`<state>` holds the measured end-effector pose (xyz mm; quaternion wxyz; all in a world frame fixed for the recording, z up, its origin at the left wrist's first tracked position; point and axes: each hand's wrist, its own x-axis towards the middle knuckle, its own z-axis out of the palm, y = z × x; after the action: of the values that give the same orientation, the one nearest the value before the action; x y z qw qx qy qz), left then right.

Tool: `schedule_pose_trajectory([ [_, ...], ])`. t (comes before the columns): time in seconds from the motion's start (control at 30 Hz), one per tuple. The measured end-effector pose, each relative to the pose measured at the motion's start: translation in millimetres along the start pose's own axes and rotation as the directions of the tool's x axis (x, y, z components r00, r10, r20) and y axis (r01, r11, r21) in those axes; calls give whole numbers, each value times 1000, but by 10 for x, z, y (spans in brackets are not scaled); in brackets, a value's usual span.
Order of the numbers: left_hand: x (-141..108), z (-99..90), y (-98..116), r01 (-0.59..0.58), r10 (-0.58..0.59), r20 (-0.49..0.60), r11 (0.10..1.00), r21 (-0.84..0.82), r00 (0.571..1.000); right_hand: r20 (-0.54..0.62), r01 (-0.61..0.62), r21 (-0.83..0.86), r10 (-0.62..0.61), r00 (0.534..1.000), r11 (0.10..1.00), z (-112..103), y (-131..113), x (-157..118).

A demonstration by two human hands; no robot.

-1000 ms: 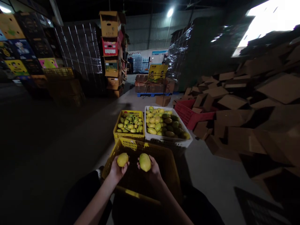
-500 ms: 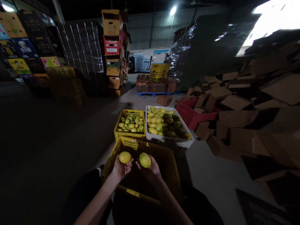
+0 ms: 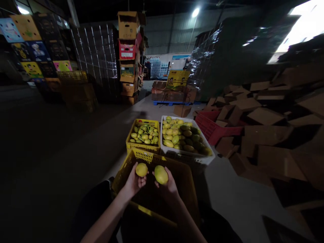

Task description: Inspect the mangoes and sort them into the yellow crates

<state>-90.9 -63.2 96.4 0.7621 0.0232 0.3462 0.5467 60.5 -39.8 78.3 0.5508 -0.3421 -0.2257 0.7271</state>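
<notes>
My left hand (image 3: 135,182) is closed around a yellow lemon (image 3: 141,169), its fingers curled beneath. A larger yellow-green lemon (image 3: 161,174) sits in my right hand (image 3: 169,186), gripped from the right side. Both hands are over a yellow plastic crate (image 3: 186,175) in front of me, with a small gap between the two fruits. The inside of this crate is dark, and its bottom is hard to make out. Beyond it stand a smaller yellow crate (image 3: 129,147) and a white crate (image 3: 213,157), each filled with yellow and green lemons.
A red crate (image 3: 206,126) and a heap of cardboard pieces (image 3: 268,131) lie to the right. Stacked cartons (image 3: 128,50) rise further back, near a blue pallet (image 3: 167,102) carrying boxes. Wrapped stacks stand at both sides.
The view has swung slightly left, so the surroundings appear further right. Both lemons are still held over the crate and are turned a little differently in the hands.
</notes>
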Motion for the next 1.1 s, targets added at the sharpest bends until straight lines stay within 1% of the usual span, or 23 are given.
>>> schedule_pose_trajectory([
  [0.1,-1,61,-39,-59,59,-14,998,18,998,-26,-85,22,86,996,996,53,-117,51],
  [0.17,2,89,-67,-111,111,-7,994,18,994,-67,-100,7,100,993,995,78,-171,67],
  [0.23,11,105,-92,-185,185,-5,983,10,983,-104,-73,-60,66,992,996,89,-204,56],
  [0.33,36,110,-113,-293,293,-15,956,1,956,-110,-40,-186,20,994,982,87,-239,3],
  [0.43,60,107,-120,-327,328,-8,945,20,945,-88,3,-290,-29,996,957,76,-272,-52],
  [0.5,64,113,-127,-340,340,-6,940,39,940,-75,33,-330,-61,995,943,57,-280,-66],
  [0.6,46,141,-151,-368,369,-8,927,75,929,-85,30,-350,-64,994,936,4,-253,-44],
  [0.67,31,164,-173,-405,406,15,907,114,914,-98,43,-335,-81,992,941,-39,-225,-25],
  [0.73,26,179,-195,-476,475,57,858,194,878,-113,81,-317,-122,986,945,-71,-217,-25],
  [0.8,38,181,-216,-558,558,96,770,308,824,-109,121,-338,-167,980,933,-82,-244,-50],
  [0.87,62,170,-233,-608,619,128,674,419,775,-99,171,-402,-228,969,899,-76,-300,-85],
  [0.93,91,146,-244,-630,653,154,599,495,742,-93,250,-480,-332,939,841,-69,-357,-101],
  [1.0,121,108,-245,-645,690,173,516,564,703,-67,335,-554,-442,895,762,-79,-389,-84],
  [1.03,136,85,-243,-653,712,186,466,597,678,-32,373,-586,-481,876,719,-94,-390,-64],
  [1.1,169,34,-234,-669,753,222,358,652,620,58,431,-635,-517,854,641,-141,-363,-12],
])
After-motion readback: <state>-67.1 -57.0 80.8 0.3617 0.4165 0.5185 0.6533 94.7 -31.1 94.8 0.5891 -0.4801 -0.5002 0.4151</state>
